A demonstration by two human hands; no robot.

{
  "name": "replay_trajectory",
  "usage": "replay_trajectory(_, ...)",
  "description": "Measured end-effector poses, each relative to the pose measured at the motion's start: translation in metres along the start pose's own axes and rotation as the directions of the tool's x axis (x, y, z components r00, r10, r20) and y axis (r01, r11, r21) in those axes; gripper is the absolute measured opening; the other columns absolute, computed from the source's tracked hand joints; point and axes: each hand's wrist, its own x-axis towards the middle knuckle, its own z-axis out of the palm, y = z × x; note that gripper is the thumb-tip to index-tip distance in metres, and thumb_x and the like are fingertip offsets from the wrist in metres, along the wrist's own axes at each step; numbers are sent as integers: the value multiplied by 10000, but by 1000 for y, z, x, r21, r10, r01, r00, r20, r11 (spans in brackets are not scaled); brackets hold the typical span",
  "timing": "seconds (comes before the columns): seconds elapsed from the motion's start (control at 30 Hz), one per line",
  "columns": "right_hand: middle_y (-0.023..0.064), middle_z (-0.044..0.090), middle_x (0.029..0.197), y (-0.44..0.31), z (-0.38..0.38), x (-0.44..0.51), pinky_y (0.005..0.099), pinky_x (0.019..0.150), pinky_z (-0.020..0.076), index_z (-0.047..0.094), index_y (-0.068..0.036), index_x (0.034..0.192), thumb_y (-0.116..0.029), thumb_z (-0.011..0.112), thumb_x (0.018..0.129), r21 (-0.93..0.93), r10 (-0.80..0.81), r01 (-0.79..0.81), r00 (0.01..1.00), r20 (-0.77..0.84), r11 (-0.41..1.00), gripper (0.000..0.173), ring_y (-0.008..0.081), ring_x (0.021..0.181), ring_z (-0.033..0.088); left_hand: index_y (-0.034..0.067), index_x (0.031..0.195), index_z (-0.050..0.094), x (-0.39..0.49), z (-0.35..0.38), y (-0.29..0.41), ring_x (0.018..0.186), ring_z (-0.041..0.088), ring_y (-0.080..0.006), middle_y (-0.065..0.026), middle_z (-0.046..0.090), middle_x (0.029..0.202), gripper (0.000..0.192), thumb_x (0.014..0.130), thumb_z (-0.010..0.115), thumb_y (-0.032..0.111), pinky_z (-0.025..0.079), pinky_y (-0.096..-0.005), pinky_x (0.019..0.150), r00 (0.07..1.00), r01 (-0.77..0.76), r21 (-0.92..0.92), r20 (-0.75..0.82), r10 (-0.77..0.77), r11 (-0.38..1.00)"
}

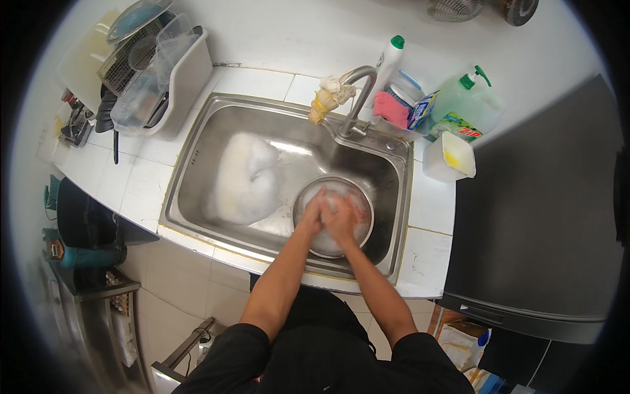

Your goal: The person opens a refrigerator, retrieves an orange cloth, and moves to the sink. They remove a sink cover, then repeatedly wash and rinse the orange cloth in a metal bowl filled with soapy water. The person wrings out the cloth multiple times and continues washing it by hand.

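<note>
My left hand and my right hand are pressed together over a round metal basin of foamy water. The basin sits in the right part of a stainless steel sink. Blurred fingers hide whatever may lie between the palms. A reddish, soft-looking thing, perhaps a cloth, shows in the suds beside my right hand. To the left, a thick mound of white foam covers part of the sink floor. Behind the basin rises a curved metal faucet with a knotted cloth around its spout.
Right of the faucet are a pink sponge, a white bottle, a green pump bottle and a white plastic tub. A dish rack crowded with kitchenware stands at left. A dark refrigerator borders the counter's right end.
</note>
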Motion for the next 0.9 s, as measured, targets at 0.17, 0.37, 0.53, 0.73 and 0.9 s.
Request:
replay_trajectory(0.17, 142, 614, 659, -6, 5, -19, 411, 652, 457, 646, -42, 774, -254, 671, 866, -215, -209, 243, 963, 172, 946, 233, 299, 592, 572, 51, 1083, 594, 15, -19, -30, 870, 631, -207, -94, 628, 958, 307, 974, 532, 332, 521, -351, 769, 966, 34, -115, 259, -3, 993)
replay_trajectory(0.37, 216, 645, 808, 46, -4, 14, 433, 743, 484, 641, -37, 930, -232, 635, 892, -437, 59, -40, 998, 30, 898, 198, 365, 757, 636, 47, 1160, 583, 2, -17, -18, 906, 634, -230, -118, 630, 1054, 381, 973, 515, 371, 524, -358, 788, 892, 268, 212, -424, -159, 940)
replay_trajectory(0.53, 258, 571, 706, -1, 23, -13, 505, 812, 464, 553, -15, 703, -261, 629, 907, 111, 55, -68, 992, 115, 991, 329, 382, 672, 614, 33, 1163, 567, 0, -23, -6, 866, 625, -231, -105, 623, 1059, 401, 977, 484, 379, 534, -405, 654, 919, 132, 153, -389, -63, 979)
replay_trajectory(0.73, 232, 565, 603, 7, 10, 9, 488, 824, 483, 552, -2, 647, -276, 598, 920, -286, -30, 69, 990, 141, 956, 389, 423, 597, 598, -9, 1206, 554, -24, 9, -2, 888, 627, -244, -131, 625, 1075, 438, 958, 517, 349, 532, -404, 684, 851, 220, 131, -511, -125, 967)
replay_trajectory(0.9, 257, 642, 964, 84, -6, 12, 461, 956, 441, 580, 24, 1067, -309, 597, 890, -331, 344, -276, 924, 168, 902, 377, 430, 918, 617, -39, 1181, 569, -18, -1, -1, 859, 622, -244, -160, 623, 1072, 418, 875, 607, 243, 527, -373, 704, 822, 203, 361, -568, 42, 910)
